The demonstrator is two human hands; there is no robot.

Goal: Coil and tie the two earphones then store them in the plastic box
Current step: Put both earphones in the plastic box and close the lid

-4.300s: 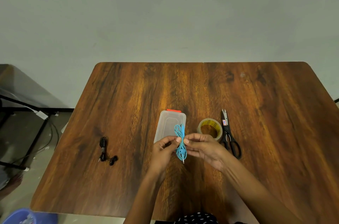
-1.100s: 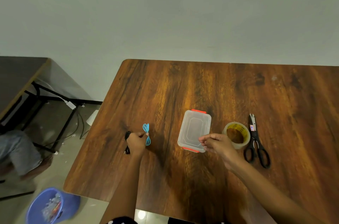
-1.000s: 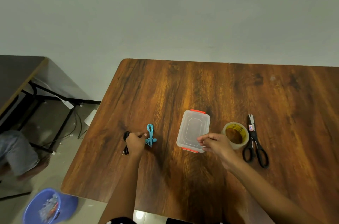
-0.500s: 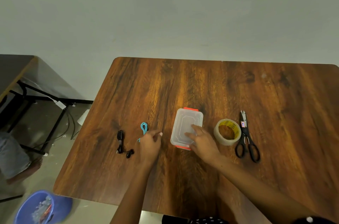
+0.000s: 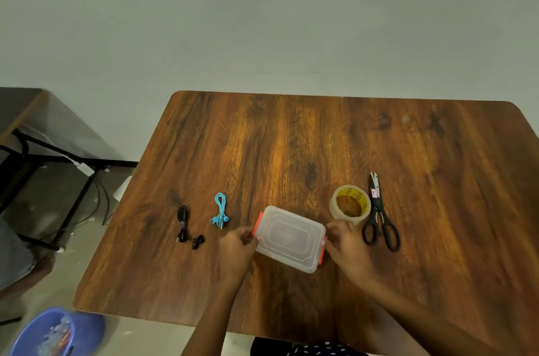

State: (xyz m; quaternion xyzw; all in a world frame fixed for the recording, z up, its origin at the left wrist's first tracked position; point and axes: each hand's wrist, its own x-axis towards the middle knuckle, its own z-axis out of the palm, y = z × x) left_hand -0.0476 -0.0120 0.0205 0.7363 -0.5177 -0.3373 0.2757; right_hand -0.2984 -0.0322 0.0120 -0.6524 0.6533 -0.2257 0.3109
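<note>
both hands [image 5: 237,247] [image 5: 348,245] grip box [image 5: 290,237] ends; tape [image 5: 350,204], scissors [image 5: 380,217] r.

Clear plastic box [image 5: 290,239], lid on, orange clips at both short ends, lies flat and slightly skewed near table's front. Blue earphones [image 5: 220,210], coiled in a tight bundle, lie well left of it; black earphones [image 5: 186,224] farther left, buds loose.
</note>
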